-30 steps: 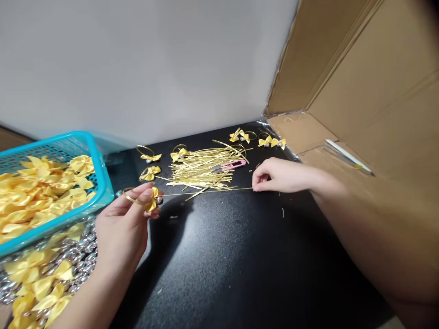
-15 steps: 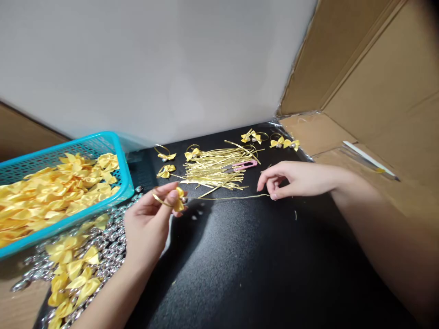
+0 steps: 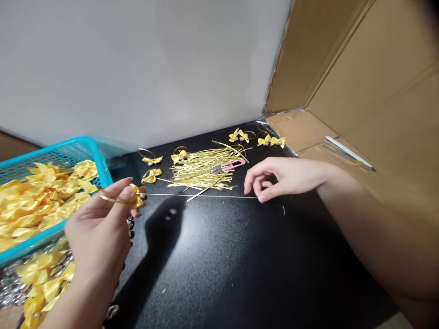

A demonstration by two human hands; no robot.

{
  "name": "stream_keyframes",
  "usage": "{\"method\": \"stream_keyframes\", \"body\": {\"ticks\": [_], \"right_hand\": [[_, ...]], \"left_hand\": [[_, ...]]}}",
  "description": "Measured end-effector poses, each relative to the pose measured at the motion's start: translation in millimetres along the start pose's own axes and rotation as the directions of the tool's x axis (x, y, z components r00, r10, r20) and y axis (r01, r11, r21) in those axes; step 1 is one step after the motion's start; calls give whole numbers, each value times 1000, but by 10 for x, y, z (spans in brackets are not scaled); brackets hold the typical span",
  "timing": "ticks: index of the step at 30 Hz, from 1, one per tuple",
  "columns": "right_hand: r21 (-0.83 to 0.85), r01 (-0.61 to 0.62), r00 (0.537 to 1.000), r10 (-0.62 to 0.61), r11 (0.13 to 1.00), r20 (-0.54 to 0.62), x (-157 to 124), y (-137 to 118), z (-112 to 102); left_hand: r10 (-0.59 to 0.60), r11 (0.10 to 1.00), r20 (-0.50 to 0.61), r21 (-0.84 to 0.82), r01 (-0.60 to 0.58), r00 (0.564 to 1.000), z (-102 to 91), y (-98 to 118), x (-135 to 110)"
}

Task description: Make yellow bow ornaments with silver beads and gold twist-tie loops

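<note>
My left hand (image 3: 106,219) is closed on a yellow ribbon bow (image 3: 136,196), with a loop of gold tie standing out behind the thumb. From the bow a thin gold cord (image 3: 202,196) runs taut and nearly level above the black table. Its other end is pinched between thumb and forefinger of my right hand (image 3: 270,180). Behind the cord lies a pile of gold ties (image 3: 202,169), with pink-handled thread snips (image 3: 233,165) on top. Bows with beads and gold loops, such as one bow (image 3: 152,175), lie around the pile.
A turquoise basket (image 3: 99,160) heaped with yellow bows stands at the left. Loose bows (image 3: 44,288) and silver beads (image 3: 12,285) lie in front of it. A grey-white panel (image 3: 137,68) rises behind the black table (image 3: 206,265). Cardboard and a white pen-like tool (image 3: 350,153) are at the right.
My left hand has moved left with the bow, and the cord between my hands has become longer and straighter. The whole view has shifted slightly; my right hand keeps its pinch.
</note>
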State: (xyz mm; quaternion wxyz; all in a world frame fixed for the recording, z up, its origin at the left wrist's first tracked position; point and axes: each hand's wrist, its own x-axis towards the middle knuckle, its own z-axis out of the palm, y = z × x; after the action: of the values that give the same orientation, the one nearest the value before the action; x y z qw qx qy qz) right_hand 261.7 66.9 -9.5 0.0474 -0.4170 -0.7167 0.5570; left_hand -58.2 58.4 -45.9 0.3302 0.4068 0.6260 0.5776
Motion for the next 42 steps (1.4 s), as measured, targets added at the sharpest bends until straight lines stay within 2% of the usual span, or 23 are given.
{"method": "stream_keyframes", "body": {"ticks": [3, 5, 10, 13, 23, 28, 35, 39, 42], "right_hand": [[-6, 22, 1000, -22, 1000, -6, -9, -25, 7], [-33, 18, 1000, -18, 999, -7, 0, -24, 25], [-268, -126, 987, 95, 955, -127, 78, 14, 147], [-327, -195, 975, 145, 925, -171, 134, 50, 211], [-429, -329, 929, 208, 841, -305, 178, 105, 180], [-427, -294, 933, 159, 855, -323, 158, 95, 156], [-407, -281, 941, 165, 869, -296, 160, 138, 174], [-408, -327, 934, 225, 853, -279, 166, 158, 176], [-454, -329, 930, 201, 828, -307, 153, 145, 166]], "left_hand": [[24, 999, -9, -34, -24, 1000, -25, -18, 34], [1, 1000, 16, -29, 0, 1000, -41, -39, 54], [-84, 996, 179, 7, 84, 980, -41, -72, 8], [-110, 994, 250, 32, 105, 962, -18, -76, -63], [-119, 992, 240, 2, 122, 963, 4, -31, -72], [-91, 996, 191, 27, 87, 977, -40, -59, 15], [-133, 991, 172, 38, 128, 976, -26, -78, 53], [-178, 984, 234, 25, 178, 956, 12, -90, -19], [-196, 980, 315, 45, 192, 929, 25, -118, -110]]}}
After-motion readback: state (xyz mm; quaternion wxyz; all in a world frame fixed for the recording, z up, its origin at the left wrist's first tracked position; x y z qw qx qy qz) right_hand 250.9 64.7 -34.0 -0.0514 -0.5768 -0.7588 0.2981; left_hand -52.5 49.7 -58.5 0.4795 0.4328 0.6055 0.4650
